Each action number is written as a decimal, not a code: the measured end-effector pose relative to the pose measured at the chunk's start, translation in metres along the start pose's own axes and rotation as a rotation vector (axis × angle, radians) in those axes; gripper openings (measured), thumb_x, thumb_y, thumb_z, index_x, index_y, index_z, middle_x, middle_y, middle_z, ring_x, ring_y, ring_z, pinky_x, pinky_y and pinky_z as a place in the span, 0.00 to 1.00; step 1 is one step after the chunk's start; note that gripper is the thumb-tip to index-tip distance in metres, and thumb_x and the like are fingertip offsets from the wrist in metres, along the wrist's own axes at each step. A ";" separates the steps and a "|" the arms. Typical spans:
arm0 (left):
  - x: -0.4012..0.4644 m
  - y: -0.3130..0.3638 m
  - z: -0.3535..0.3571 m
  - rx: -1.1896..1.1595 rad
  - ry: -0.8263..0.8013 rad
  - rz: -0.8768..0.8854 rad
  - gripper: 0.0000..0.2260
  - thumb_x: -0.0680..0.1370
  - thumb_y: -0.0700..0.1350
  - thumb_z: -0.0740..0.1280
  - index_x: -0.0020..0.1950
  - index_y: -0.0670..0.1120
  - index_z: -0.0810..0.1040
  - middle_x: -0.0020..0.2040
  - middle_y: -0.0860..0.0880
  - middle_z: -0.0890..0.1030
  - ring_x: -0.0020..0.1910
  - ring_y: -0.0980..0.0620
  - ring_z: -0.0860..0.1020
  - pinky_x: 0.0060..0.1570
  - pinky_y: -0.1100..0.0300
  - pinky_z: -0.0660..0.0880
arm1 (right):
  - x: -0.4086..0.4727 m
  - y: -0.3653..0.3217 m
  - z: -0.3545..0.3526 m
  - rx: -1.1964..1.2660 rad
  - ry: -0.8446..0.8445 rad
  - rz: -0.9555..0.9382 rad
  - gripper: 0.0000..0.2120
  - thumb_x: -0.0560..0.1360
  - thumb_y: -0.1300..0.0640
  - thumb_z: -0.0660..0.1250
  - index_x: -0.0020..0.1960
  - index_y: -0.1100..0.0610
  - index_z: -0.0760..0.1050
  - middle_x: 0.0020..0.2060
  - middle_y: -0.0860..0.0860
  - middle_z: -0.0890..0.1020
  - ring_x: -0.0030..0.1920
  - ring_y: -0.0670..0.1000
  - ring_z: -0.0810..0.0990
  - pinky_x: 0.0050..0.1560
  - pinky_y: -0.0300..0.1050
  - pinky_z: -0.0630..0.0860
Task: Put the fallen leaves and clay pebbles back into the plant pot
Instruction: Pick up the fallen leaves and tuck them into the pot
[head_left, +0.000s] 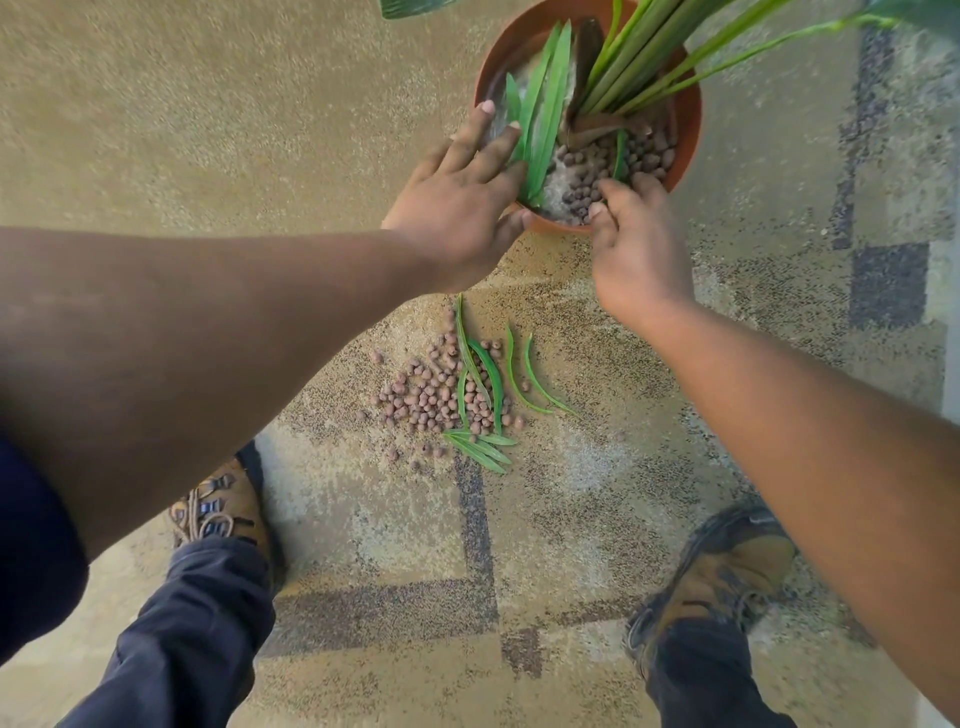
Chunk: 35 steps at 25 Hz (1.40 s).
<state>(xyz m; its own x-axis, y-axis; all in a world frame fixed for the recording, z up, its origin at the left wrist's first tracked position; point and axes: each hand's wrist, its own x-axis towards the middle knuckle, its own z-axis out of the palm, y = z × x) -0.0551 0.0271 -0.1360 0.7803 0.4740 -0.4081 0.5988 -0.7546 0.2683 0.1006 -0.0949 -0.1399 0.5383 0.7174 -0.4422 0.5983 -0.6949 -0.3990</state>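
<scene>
A terracotta plant pot (691, 111) stands on the carpet at the top, holding green stems, loose narrow leaves (543, 111) and clay pebbles (597, 171). My left hand (462, 197) lies over the pot's near-left rim with fingers spread, touching the leaves inside. My right hand (636, 244) reaches over the near rim, its fingers curled down among the pebbles; whether it holds any is hidden. On the floor below lies a pile of spilled clay pebbles (441, 397) mixed with several fallen green leaves (491, 384).
Patterned beige carpet (260, 130) with dark patches covers the floor. My two brown shoes (223, 512) (727, 571) and dark trouser legs stand close below the spill. Long plant leaves (753, 41) stretch from the pot toward the top right.
</scene>
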 end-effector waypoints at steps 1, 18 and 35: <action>0.000 -0.001 0.001 -0.007 -0.017 0.003 0.28 0.85 0.59 0.50 0.81 0.45 0.58 0.84 0.46 0.49 0.82 0.43 0.38 0.78 0.40 0.46 | -0.001 -0.001 0.000 -0.009 -0.007 -0.005 0.21 0.86 0.51 0.58 0.78 0.50 0.69 0.80 0.56 0.65 0.78 0.63 0.65 0.77 0.64 0.66; -0.101 0.023 0.115 -0.397 -0.558 -0.300 0.32 0.79 0.57 0.68 0.80 0.55 0.59 0.79 0.45 0.57 0.75 0.34 0.65 0.71 0.32 0.66 | -0.108 0.055 0.091 -0.190 -0.738 0.058 0.31 0.81 0.53 0.68 0.81 0.49 0.61 0.82 0.53 0.58 0.80 0.63 0.60 0.79 0.67 0.62; -0.090 0.013 0.061 -0.826 -0.051 -0.639 0.05 0.81 0.36 0.68 0.49 0.44 0.81 0.45 0.47 0.83 0.33 0.56 0.79 0.26 0.72 0.73 | -0.110 0.045 0.068 0.052 -0.260 -0.110 0.11 0.81 0.65 0.65 0.59 0.57 0.82 0.58 0.52 0.82 0.51 0.50 0.81 0.57 0.48 0.83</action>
<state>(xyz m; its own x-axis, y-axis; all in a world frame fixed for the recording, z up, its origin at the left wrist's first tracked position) -0.1289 -0.0534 -0.1488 0.2781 0.6412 -0.7152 0.8493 0.1838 0.4949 0.0283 -0.2081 -0.1635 0.2981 0.7563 -0.5823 0.6099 -0.6202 -0.4933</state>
